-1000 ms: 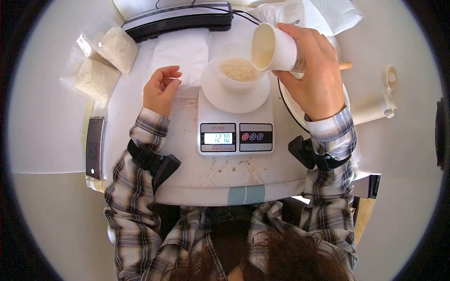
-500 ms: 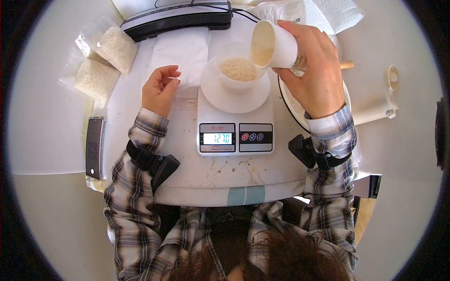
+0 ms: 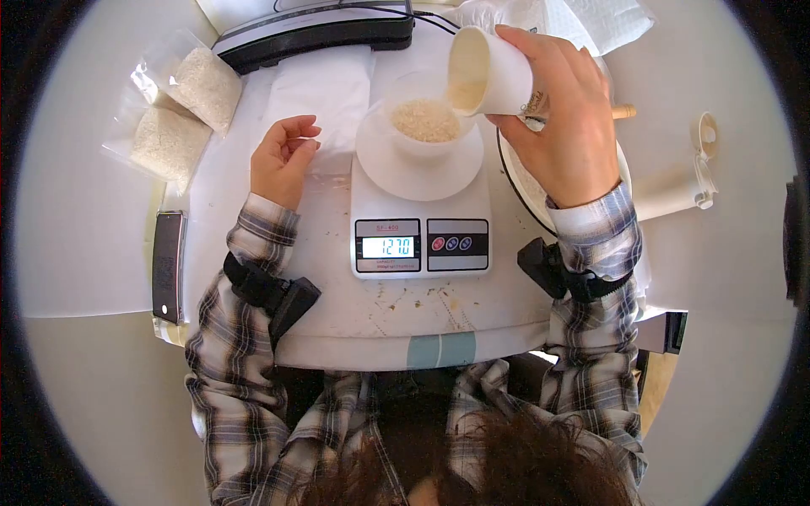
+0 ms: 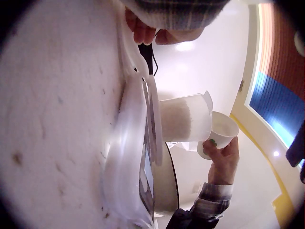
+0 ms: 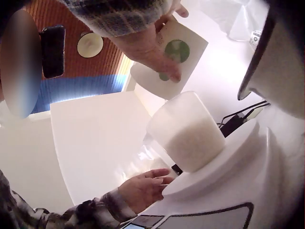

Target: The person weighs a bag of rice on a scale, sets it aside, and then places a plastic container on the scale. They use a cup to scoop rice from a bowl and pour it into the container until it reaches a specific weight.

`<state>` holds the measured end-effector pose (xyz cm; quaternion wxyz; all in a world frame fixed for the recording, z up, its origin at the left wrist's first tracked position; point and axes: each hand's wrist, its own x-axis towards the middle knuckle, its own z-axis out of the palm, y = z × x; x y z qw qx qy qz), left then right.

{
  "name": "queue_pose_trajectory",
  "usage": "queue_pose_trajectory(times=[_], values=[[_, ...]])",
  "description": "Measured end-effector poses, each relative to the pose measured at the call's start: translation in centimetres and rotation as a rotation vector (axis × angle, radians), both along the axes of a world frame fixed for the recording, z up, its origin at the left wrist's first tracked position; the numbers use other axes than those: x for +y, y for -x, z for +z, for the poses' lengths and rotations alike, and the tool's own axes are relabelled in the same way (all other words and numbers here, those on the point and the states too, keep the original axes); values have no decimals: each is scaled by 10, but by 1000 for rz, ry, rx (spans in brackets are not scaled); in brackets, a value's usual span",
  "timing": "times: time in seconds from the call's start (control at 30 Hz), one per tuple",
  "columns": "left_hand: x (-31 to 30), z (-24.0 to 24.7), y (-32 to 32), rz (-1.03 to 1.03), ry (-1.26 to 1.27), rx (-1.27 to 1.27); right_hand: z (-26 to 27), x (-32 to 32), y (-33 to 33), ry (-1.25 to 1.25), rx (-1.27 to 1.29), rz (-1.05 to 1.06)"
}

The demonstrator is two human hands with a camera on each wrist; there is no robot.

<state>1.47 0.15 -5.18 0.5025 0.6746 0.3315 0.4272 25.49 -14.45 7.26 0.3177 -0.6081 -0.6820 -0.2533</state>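
Note:
My right hand [image 3: 567, 118] grips a white paper cup [image 3: 510, 76] with a green print, tipped on its side. Some rice lies low inside its mouth, right at the rim of a translucent plastic jug [image 5: 188, 138]. Rice fills part of that jug, which stands upright on the round white platform [image 3: 419, 181] of a kitchen scale [image 3: 420, 249]. Its lit display [image 3: 388, 247] reads 127.0. Left of the scale, my left hand [image 3: 285, 160] rests beside a stack of white bags [image 3: 325, 93], its fingers loosely bent and holding nothing.
Two clear bags of rice [image 3: 169, 139] lie at the left, a phone [image 3: 169, 266] below them. A black and silver sealer [image 3: 312, 38] stands at the back. A dark-rimmed basin [image 3: 516, 181] is under my right forearm. A white lidded container [image 3: 675, 192] lies at the far right.
The paper cup has tipped slightly further, and rice now shows gathered toward its lower lip. The scale reading stays at 127.0. My left hand has hardly moved.

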Motion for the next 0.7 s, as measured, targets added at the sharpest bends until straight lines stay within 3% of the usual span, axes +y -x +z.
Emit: queue_pose_trajectory(times=[0.7], values=[[1,-1,2,-31,21,22,-2,1,1,11,83,1]])
